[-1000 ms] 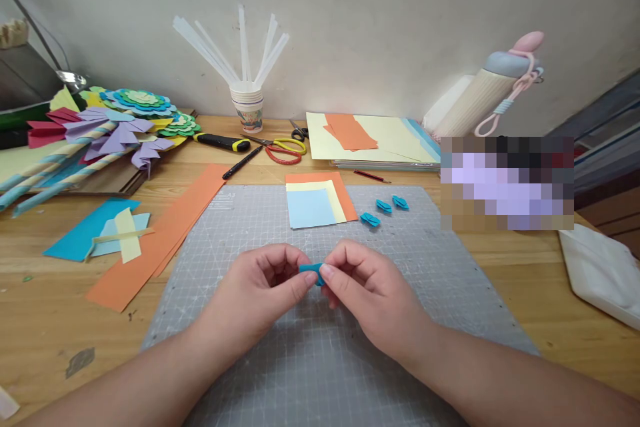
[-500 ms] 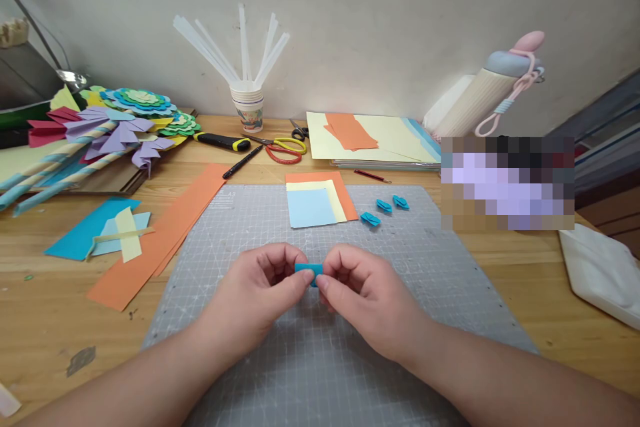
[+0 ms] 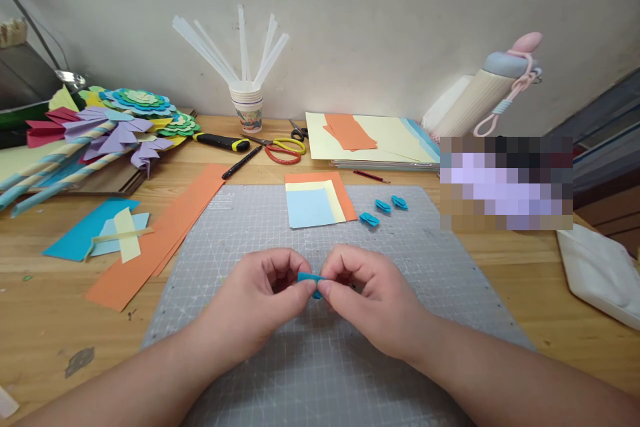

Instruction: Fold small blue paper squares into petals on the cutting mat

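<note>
My left hand (image 3: 263, 300) and my right hand (image 3: 367, 300) meet over the grey cutting mat (image 3: 240, 233), and both pinch one small blue folded paper piece (image 3: 309, 278) between thumbs and fingertips. Most of that piece is hidden by my fingers. Three finished small blue folded pieces (image 3: 384, 208) lie on the mat beyond my right hand. A stack of orange, yellow and light blue paper squares (image 3: 315, 203) lies at the mat's far middle.
Long orange paper strips (image 3: 165, 227) and blue and yellow scraps (image 3: 100, 233) lie left of the mat. Behind are paper flowers (image 3: 125, 120), a cup of white sticks (image 3: 249, 107), scissors (image 3: 283, 149), a utility knife (image 3: 223, 142), a pen (image 3: 243, 162), paper sheets (image 3: 370, 137), and a white cloth (image 3: 595, 273) at right.
Both hands have sunk slightly toward me and closed tighter on the blue piece, which now shows less between the fingertips. Everything else on the desk stays put.
</note>
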Motion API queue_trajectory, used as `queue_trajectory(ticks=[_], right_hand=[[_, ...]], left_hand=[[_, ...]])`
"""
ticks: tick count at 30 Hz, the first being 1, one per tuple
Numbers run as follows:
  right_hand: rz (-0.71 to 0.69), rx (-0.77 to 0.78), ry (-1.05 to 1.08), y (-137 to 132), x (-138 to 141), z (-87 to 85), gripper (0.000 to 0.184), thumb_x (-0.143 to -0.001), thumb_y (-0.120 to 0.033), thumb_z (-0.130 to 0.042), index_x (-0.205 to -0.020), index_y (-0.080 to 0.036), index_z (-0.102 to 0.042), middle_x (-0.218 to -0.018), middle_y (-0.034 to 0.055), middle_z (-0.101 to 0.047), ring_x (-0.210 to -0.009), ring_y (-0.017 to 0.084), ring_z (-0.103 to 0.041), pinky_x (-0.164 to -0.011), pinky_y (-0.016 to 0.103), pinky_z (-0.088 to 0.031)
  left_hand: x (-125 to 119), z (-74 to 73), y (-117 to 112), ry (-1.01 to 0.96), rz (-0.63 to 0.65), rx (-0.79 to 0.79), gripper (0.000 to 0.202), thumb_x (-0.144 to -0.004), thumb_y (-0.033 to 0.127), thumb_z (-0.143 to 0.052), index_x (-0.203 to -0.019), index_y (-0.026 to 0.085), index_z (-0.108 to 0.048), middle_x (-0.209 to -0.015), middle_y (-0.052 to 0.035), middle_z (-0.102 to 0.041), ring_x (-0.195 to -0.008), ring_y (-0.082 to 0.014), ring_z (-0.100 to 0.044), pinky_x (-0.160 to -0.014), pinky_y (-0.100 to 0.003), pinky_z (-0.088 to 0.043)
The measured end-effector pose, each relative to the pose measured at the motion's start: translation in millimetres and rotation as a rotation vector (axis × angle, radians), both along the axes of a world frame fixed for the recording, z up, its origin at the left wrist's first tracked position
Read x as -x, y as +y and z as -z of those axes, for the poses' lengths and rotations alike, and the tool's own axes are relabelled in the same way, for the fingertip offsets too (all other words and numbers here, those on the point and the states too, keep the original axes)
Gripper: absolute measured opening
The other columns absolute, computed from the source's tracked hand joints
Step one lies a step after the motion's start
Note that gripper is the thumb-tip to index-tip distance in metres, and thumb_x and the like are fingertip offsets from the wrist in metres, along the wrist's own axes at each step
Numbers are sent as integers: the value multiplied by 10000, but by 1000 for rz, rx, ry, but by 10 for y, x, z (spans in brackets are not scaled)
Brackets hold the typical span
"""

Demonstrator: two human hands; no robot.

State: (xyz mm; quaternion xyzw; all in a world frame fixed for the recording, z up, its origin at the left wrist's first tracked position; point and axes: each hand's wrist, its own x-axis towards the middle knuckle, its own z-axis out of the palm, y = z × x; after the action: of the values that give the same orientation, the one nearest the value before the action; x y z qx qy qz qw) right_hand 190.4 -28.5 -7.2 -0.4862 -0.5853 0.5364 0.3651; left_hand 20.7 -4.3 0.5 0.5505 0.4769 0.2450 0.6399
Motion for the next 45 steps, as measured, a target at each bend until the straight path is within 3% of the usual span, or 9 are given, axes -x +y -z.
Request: queue_trajectory(ticks=[8,22,26,31,37,45], right_hand=[[-165,-59,-49,86,-131,41,125,-826,-209,-521,-705,-181,-533,-623,-15,-536,-567,118,-464,-523,252,-357],[-175,-28,-14,105,-133,18,143,-837,-208,-522,-700,-183,-489,-588,-49,-457,-537,96,-394,-496,227,-328],[-221,-51,-71,98,-133,5,137,-799,-141,-522,-682,-185,-468,-577,-64,-433,-528,82,-368,-484,209,-306],[-346,-115,-165,113,-159,10,168,-728,-56,-509,-652,-187,-437,-571,-73,-424,-524,73,-362,-475,198,-292],[-366,-114,-165,128,-195,10,140,-797,-145,-522,-693,-192,-442,-595,-70,-405,-533,74,-350,-476,198,-292],[-301,-83,-185,134,-130,8,178,-726,-100,-524,-627,-193,-409,-567,-71,-365,-522,70,-318,-460,193,-263]], left_hand=[[13,28,4,30,18,-15,153,-715,309,-623,-689,170,-566,-615,50,-454,-571,-99,-366,-529,-226,-274],[32,13,10,38,31,-15,184,-740,336,-625,-691,170,-562,-627,44,-479,-572,-101,-369,-525,-229,-279],[14,3,-18,164,124,-108,101,-739,253,-575,-683,186,-525,-594,65,-409,-560,-102,-338,-516,-232,-273],[24,15,-52,229,250,-236,82,-730,173,-538,-654,192,-515,-623,53,-459,-607,-117,-386,-562,-247,-310],[22,-16,-3,124,158,-98,149,-768,296,-563,-683,181,-520,-600,58,-421,-584,-111,-363,-538,-240,-283],[20,-3,-11,140,134,-81,151,-761,291,-560,-672,181,-508,-598,58,-415,-578,-109,-355,-534,-238,-275]])
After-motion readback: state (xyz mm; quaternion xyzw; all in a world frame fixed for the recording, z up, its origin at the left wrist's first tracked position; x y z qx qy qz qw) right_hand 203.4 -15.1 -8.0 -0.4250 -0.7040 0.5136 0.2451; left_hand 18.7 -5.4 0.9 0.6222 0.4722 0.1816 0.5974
